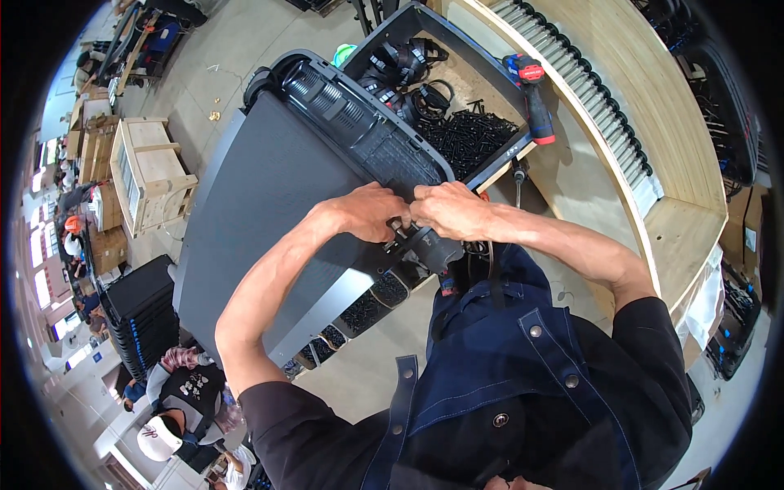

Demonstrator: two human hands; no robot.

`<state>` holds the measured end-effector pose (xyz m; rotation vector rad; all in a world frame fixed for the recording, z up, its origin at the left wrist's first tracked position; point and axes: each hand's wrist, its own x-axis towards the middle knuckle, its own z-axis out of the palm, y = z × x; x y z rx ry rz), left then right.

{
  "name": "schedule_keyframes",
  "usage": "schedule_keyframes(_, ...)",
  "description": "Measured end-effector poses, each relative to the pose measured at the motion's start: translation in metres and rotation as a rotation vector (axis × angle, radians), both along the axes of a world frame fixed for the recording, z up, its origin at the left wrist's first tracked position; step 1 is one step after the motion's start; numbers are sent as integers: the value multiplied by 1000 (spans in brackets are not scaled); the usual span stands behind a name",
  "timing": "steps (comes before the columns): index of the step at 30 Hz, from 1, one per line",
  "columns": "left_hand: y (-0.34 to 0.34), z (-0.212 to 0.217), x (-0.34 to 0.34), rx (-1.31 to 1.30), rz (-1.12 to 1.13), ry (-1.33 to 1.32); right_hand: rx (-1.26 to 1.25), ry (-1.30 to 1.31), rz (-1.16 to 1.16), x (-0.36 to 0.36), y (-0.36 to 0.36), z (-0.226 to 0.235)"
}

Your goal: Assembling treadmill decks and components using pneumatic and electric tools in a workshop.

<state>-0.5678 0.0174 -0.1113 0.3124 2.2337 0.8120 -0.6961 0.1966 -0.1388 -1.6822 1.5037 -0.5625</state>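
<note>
My left hand (371,214) and my right hand (451,210) meet at the near end of a long black plastic shell (327,106) with ribbed inner walls. Both hands have curled fingers, pinched close together. What they grip is mostly covered by the fingers. Small dark metal-looking pieces (398,233) show just under my left fingertips. Below my hands sits a dark grey bracket-like part (433,250), close to my waist. The shell lies along the edge of a flat dark grey tabletop (269,196).
Right of the shell, a black-rimmed bin (469,41) holds black screws (469,135) and strapped black parts (400,65). A red and blue power drill (532,98) rests on its edge. A roller rack (580,77) curves along the right. Screw trays (363,310) sit below the tabletop. Another person (188,400) is lower left.
</note>
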Motion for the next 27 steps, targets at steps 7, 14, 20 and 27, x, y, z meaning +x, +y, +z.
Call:
schedule_keyframes(7,9,-1,-9,-88,93,-45,-83,166,-45,12,23,10)
schedule_keyframes(14,7,-12,8,-81,134,-33,103,-388,-477,-25,25,-3)
schedule_keyframes(20,9,-11,-9,-105,16,-35,-123,405,-1326,-203,76,-103)
schedule_keyframes(27,8,-8,-12,-110,62,-130,-150,112,-1185,-226,63,-114)
